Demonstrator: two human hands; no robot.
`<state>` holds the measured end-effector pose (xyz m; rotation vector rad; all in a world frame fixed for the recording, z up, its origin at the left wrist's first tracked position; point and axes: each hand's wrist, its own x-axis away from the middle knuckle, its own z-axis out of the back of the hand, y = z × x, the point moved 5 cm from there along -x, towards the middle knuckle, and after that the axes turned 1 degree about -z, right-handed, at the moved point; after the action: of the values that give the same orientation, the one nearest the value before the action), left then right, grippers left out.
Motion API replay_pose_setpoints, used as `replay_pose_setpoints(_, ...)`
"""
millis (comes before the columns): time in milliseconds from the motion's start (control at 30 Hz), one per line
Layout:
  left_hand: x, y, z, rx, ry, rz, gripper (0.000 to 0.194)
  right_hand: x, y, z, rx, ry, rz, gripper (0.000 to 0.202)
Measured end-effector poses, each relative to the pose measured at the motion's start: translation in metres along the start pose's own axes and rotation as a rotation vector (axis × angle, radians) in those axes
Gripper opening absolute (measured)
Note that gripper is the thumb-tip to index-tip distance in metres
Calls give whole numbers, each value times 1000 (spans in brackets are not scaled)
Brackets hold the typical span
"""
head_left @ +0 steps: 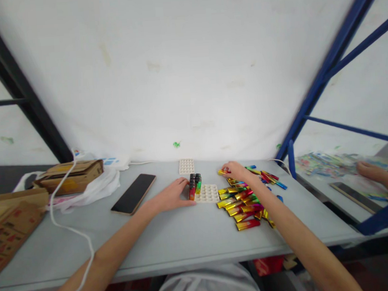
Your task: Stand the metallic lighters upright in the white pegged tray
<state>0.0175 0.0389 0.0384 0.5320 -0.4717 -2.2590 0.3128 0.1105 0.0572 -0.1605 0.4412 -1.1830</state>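
A: Head view. What do I read of the tubes?

B: The loose tubes (248,224) are slim, shiny cylinders, mostly graded from yellow to red, with some blue and green; they lie heaped at various angles. The standing tubes (192,187) are upright in two adjoining rows, black at the top, with red, orange and green below.

A: And their position relative to my hands?

B: The standing tubes occupy the left side of a white tray (210,194) with round wells, directly beside my left hand (171,196). The loose tubes lie right of the tray, beneath and around my right forearm.

A: State of each hand?

B: Left: thumb and fingers parted, at the near and far ends of the rows, grasping nothing. Right hand (237,171): fingers bent down at a yellow-and-red tube (222,172) at the heap's far edge; whether they grip it, I cannot tell.

A: Surroundings?

B: A second tray (186,166) lies near the wall (189,75); a phone (134,194) lies left of my left hand.
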Motion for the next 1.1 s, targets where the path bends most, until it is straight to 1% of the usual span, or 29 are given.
replay_pose_setpoints(100,0,0,0,4,-5,28,73,5,-7,-1,7,-77,72,6)
replay_pose_setpoints(133,0,0,0,8,-6,32,74,7,-9,-1,-7,-93,99,8)
replay_pose_setpoints(233,0,1,0,5,-3,16,72,11,-18,-1,-68,-127,161,30)
replay_pose_setpoints(267,0,1,0,3,3,7,72,12,-21,0,-84,-123,162,34)
replay_pose_setpoints(367,1,0,0,6,12,-2,70,13,-29,8,-134,-69,125,37)
replay_pose_setpoints(433,0,0,0,7,11,-7,71,14,-36,16,-200,9,108,38)
replay_pose_setpoints(533,0,0,-1,-8,1,-13,72,17,-49,27,-363,151,90,36)
replay_pose_setpoints(600,0,-1,-2,-24,-14,-7,73,18,-55,27,-517,200,38,38)
replay_pose_setpoints(700,0,-1,-3,-32,-28,3,72,18,-64,17,-787,229,-48,45)
replay_pose_setpoints(767,0,-1,-3,-26,-27,5,71,19,-69,5,-954,249,-104,53)
replay_pose_setpoints(800,0,-2,-3,-23,-25,5,71,21,-72,-1,-1021,237,-127,56)
replay_pose_setpoints(833,0,-2,-3,-24,-25,4,71,22,-76,-8,-1079,206,-137,58)
replay_pose_setpoints(900,0,-2,-3,-31,-25,2,70,26,-88,-18,-1169,107,-110,56)
replay_pose_setpoints(933,0,-1,-3,-36,-26,0,70,29,-94,-21,-1209,57,-88,53)
replay_pose_setpoints(1000,0,0,-3,-45,-32,-11,70,34,-102,-26,-1279,-1,-86,49)
replay_pose_setpoints(1067,0,2,-2,-50,-36,-17,70,37,-106,-32,-1313,-34,-146,50)
replay_pose_setpoints(1100,0,3,-2,-52,-37,-16,70,38,-107,-35,-1314,-48,-191,54)
